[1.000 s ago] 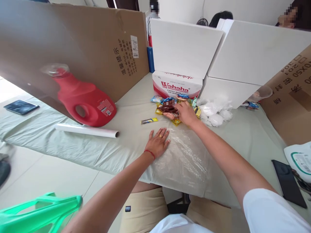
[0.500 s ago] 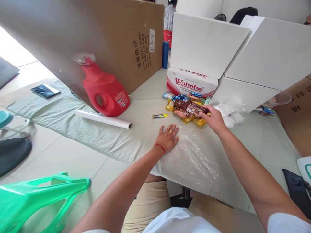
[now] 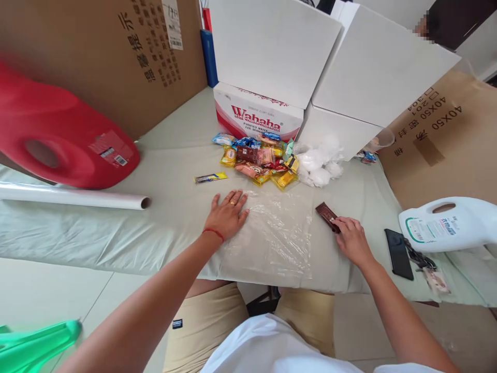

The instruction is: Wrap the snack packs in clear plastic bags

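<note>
My left hand [image 3: 227, 215] lies flat with fingers spread on the left edge of a clear plastic sheet [image 3: 279, 233] on the cloth-covered table. A brown-wrapped snack bar [image 3: 327, 215] is in my right hand [image 3: 351, 239], pinched at its near end, low over the cloth to the right of the sheet. Beyond the sheet is a heap of wrapped snacks [image 3: 264, 160] in several colours. One narrow yellow-and-dark packet [image 3: 210, 177] lies apart, left of the heap.
Crumpled white plastic bags [image 3: 320, 160] sit beside the heap, before white boxes [image 3: 347, 129] and a Wahaha carton [image 3: 258, 111]. At left are a red jug [image 3: 77, 150] and a white roll [image 3: 77, 197]. A phone [image 3: 398, 254] and white bottle [image 3: 446, 225] lie at right.
My right hand has carried the brown bar from the heap toward me and to the right. My left hand stays flat on the sheet. The view has turned right.
</note>
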A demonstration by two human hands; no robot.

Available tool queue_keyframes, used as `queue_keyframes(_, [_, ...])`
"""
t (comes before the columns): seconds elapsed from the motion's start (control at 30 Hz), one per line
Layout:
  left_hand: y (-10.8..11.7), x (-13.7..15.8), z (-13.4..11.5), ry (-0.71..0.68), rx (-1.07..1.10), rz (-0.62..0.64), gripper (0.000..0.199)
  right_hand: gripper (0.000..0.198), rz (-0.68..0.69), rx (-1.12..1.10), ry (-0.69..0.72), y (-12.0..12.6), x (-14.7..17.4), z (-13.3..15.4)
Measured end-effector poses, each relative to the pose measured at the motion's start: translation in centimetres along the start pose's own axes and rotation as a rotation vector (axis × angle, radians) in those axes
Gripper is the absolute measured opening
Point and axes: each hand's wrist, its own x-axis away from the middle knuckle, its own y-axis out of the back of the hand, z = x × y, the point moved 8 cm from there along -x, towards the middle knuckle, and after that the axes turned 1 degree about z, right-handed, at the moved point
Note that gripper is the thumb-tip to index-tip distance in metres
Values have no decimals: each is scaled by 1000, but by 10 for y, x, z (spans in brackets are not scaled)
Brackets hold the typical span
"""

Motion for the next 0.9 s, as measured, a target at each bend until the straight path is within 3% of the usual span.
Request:
queue_keyframes(0.17, [-1,-1,0,3,-28,13,61,38,-27,-125,-154,10,-14,-9])
queue_keyframes(0.33, [-1,-1,0,8,-35,14,60,44,179,-139,-374,-6,-38,-19])
queue_keyframes(0.47, [0,0,-1,4,-42,3,59,43,124,-182,-611,-2,-41,-36])
queue_keyframes(0.7, [1,0,-1,9,-39,-4,59,46,250,-195,-620,-19,-42,-34])
queue_keyframes(0.9, [1,0,-1,15,-21,10,59,77,257,-176,-621,-21,-44,-31])
